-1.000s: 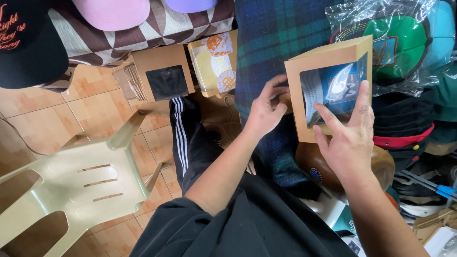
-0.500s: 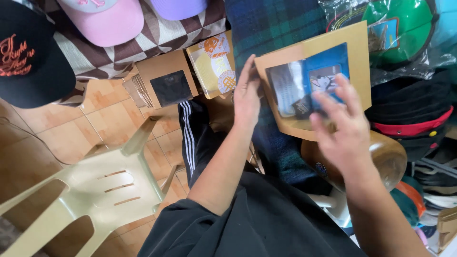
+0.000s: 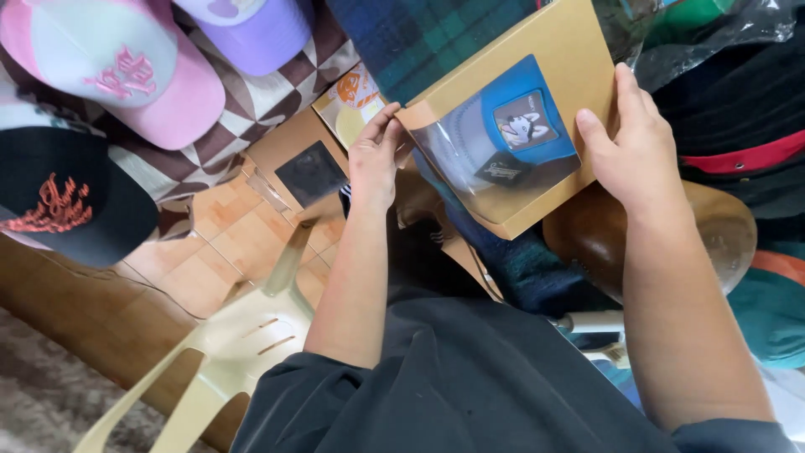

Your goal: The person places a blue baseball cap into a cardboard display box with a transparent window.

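both hands on the tan cardboard box (image 3: 524, 109), held tilted in front of the chest, window side up toward the camera

left hand (image 3: 375, 159): forearm runs straight up from the dark shirt, fingers bunched and pinched on the box's lower-left corner, thumb and fingertips closed on the edge

right hand (image 3: 631, 147): forearm comes up steep from the lower right, palm flat against the box's right side, fingers half curled over the edge, thumb laid on the front face. loose wrap, not a fist

box: clear window takes most of the front. through it a blue and grey cap (image 3: 511, 126) with a square patch showing a dog's head, and a small dark tag below the patch. plain tan border all round the window

room around the box is tight. plaid dark blue-green fabric (image 3: 419, 38) touches or sits just behind its top-left edge. crinkled clear plastic bag (image 3: 704, 38) just off its top-right corner. round brown wooden piece (image 3: 604, 235) right under its lower edge

left of the box: a second tan box with dark window (image 3: 306, 168) and a flat yellow-orange printed pack (image 3: 352, 105) stand near the left hand, on checkered brown-cream cloth (image 3: 243, 109). farther left, pink cap (image 3: 126, 71), purple cap (image 3: 251, 29), black cap with orange script (image 3: 63, 197)

below-left of the box: pale green plastic chair (image 3: 226, 352) on tan tile floor, well apart from the hands
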